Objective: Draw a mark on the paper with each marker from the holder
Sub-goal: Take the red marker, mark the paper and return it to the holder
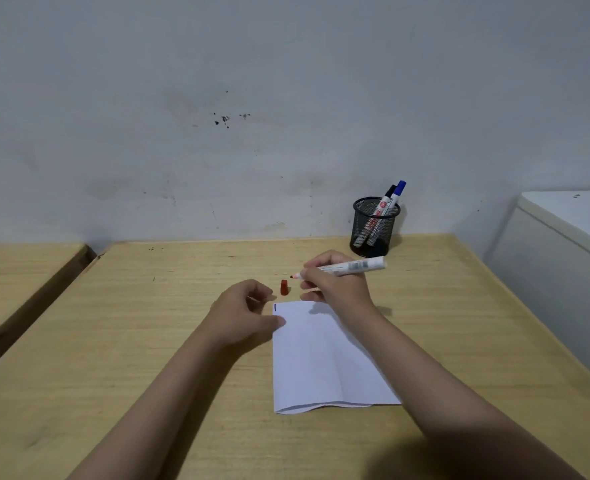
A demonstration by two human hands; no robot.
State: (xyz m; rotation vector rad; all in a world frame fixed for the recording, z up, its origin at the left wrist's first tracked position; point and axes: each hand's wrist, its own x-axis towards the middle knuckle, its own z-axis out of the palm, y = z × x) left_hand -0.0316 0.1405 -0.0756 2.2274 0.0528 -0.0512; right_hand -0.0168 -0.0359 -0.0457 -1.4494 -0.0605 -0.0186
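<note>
A white sheet of paper (321, 355) lies on the wooden table, with a short blue mark (275, 308) at its far left corner. My right hand (335, 282) holds an uncapped red marker (352, 266), tip pointing left, just above the paper's far edge. Its red cap (284, 287) stands on the table beyond the paper. My left hand (243, 311) rests at the paper's left edge, fingers loosely curled, holding nothing. A black mesh holder (373, 226) at the back holds a blue-capped marker (392, 199) and a black-capped one.
The light wooden table (148, 323) ends at a grey wall behind. A second table (19, 271) sits to the left across a gap. A white cabinet (563, 244) stands at the right.
</note>
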